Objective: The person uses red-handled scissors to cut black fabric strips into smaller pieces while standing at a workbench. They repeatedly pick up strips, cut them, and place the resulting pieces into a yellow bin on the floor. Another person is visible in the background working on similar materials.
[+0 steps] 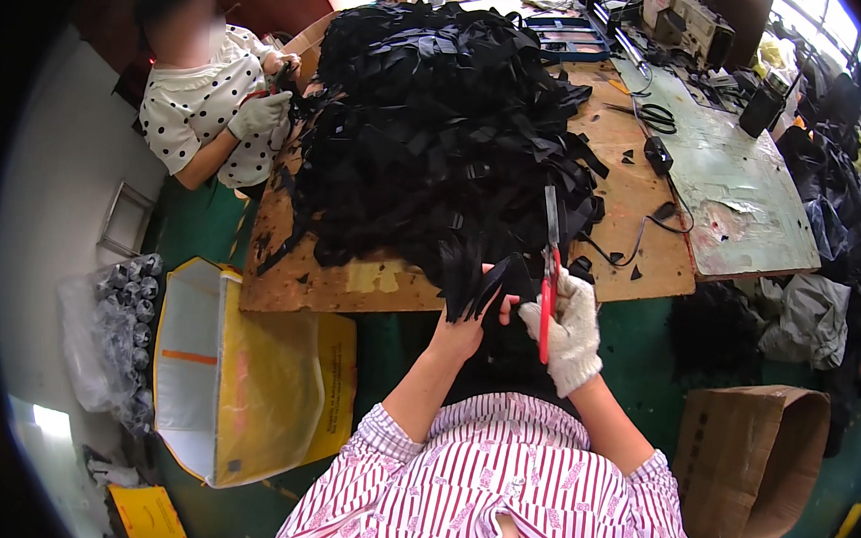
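Black strap bunch [457, 282]: located in the left hand [461, 332], at the near edge of the desk [665, 270]. The desk is the largest item and carries a broad, tangled pile [428, 141] of black strap pieces, which rises directly beyond both hands. A yellow container [256, 387] stands to the left of the desk's near corner, and a brown carton [720, 454] stands on the floor to the right. The left hand is bare; its fingers are closed around the bunch, although the black material partly hides them. The right hand [577, 329] wears a white knitted glove, and its fingers grip the red-handled scissors [549, 266]. Governing relation: the scissors are just to the right of the bunch, with the blade end pointing away from the wearer, toward the pile. The long axis of the bunch runs roughly fore and aft, nearly parallel to the scissors, with loose ends hanging toward the wearer. The left hand is the nearer one, in contact with the bunch. Blade opening: cannot be determined from this view. Black-handled scissors [659, 119] and small black scraps [628, 157] lie right of the pile.
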`<act>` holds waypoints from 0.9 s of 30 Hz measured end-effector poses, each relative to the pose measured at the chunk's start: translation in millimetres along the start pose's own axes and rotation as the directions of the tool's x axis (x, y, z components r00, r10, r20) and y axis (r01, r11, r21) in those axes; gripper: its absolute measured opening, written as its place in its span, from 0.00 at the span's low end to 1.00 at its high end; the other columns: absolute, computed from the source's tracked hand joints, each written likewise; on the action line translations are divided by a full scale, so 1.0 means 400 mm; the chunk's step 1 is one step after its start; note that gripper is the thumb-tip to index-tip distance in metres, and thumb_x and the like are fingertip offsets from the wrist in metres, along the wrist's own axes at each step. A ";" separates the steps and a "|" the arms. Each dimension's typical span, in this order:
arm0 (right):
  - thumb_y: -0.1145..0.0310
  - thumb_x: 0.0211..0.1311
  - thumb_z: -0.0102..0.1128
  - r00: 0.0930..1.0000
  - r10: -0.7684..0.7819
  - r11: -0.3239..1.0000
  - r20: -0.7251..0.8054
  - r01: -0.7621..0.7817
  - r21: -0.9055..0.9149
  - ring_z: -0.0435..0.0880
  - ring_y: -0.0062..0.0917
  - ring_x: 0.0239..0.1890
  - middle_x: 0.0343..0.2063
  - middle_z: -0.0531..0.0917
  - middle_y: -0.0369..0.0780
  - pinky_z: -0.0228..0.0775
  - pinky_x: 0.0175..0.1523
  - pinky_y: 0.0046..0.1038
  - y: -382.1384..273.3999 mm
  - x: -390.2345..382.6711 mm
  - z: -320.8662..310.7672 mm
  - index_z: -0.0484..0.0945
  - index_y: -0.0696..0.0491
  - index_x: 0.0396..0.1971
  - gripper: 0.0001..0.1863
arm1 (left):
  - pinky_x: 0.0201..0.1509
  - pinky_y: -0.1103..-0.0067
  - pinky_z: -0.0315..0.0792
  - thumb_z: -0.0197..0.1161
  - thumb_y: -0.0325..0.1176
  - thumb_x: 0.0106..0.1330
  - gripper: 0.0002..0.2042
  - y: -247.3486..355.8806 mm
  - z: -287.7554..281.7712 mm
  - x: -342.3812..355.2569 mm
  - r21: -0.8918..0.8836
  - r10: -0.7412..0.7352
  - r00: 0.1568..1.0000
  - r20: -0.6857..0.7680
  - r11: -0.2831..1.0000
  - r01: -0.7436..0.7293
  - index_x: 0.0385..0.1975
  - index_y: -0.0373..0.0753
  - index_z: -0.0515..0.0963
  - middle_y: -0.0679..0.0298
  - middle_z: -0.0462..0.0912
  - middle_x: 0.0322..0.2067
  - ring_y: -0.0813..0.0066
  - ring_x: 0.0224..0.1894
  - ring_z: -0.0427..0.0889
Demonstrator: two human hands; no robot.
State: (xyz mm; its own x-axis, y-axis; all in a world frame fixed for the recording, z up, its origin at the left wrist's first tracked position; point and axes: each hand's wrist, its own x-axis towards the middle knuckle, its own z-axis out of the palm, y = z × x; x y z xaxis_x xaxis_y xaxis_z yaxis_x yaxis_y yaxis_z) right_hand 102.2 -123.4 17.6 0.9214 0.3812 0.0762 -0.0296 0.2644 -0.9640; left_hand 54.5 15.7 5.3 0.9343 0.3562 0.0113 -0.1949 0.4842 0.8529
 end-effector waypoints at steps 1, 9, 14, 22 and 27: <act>0.78 0.51 0.61 1.000 -0.004 1.000 0.022 0.005 -0.026 0.71 0.14 0.20 0.24 0.73 0.34 0.66 0.24 0.16 0.009 -0.006 -0.018 0.62 0.55 0.48 0.25 | 0.38 0.77 0.70 0.56 0.29 0.64 0.08 0.004 -0.013 0.002 0.005 0.030 1.000 0.008 1.000 -0.030 0.42 0.38 0.71 0.65 0.72 0.19 0.75 0.22 0.72; 0.71 0.42 0.70 0.968 0.219 0.922 0.127 -0.162 -0.351 0.74 0.19 0.38 0.38 0.73 0.37 0.69 0.47 0.24 0.034 -0.094 -0.110 0.62 0.56 0.50 0.33 | 0.21 0.85 0.60 0.59 0.31 0.63 0.09 0.027 -0.028 0.012 0.061 0.081 0.983 -0.166 0.996 -0.072 0.41 0.37 0.72 0.67 0.71 0.18 0.81 0.19 0.68; 0.63 0.39 0.72 0.971 0.197 0.853 0.137 -0.100 -0.512 0.79 0.29 0.35 0.35 0.78 0.43 0.70 0.45 0.29 0.060 -0.107 -0.105 0.63 0.56 0.50 0.37 | 0.21 0.85 0.59 0.61 0.30 0.61 0.09 0.024 -0.036 0.018 0.031 0.064 0.968 -0.243 0.998 -0.058 0.39 0.39 0.73 0.68 0.70 0.17 0.81 0.19 0.68; 0.57 0.38 0.72 0.972 0.184 0.781 0.150 -0.052 -0.622 0.80 0.38 0.38 0.36 0.79 0.47 0.71 0.45 0.33 0.027 -0.106 -0.077 0.66 0.57 0.49 0.37 | 0.24 0.80 0.63 0.63 0.28 0.58 0.08 0.035 -0.003 0.005 0.015 -0.027 0.962 -0.273 0.999 0.032 0.35 0.40 0.71 0.67 0.65 0.13 0.79 0.15 0.64; 0.60 0.40 0.71 0.979 0.167 0.877 0.113 -0.096 -0.470 0.80 0.38 0.38 0.35 0.79 0.47 0.71 0.44 0.33 0.076 -0.106 -0.089 0.65 0.57 0.48 0.35 | 0.23 0.82 0.61 0.65 0.28 0.57 0.09 0.019 0.027 -0.013 -0.008 -0.085 0.974 -0.208 0.996 0.085 0.34 0.42 0.72 0.67 0.66 0.13 0.77 0.15 0.65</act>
State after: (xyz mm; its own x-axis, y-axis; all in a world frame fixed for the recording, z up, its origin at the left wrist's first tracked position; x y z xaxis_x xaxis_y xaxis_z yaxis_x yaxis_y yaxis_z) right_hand 76.1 -162.9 -23.9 0.8537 0.5175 -0.0580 0.0678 -0.2210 -0.9729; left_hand 51.2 9.0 17.2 0.8649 0.4722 -0.1703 -0.1168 0.5192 0.8467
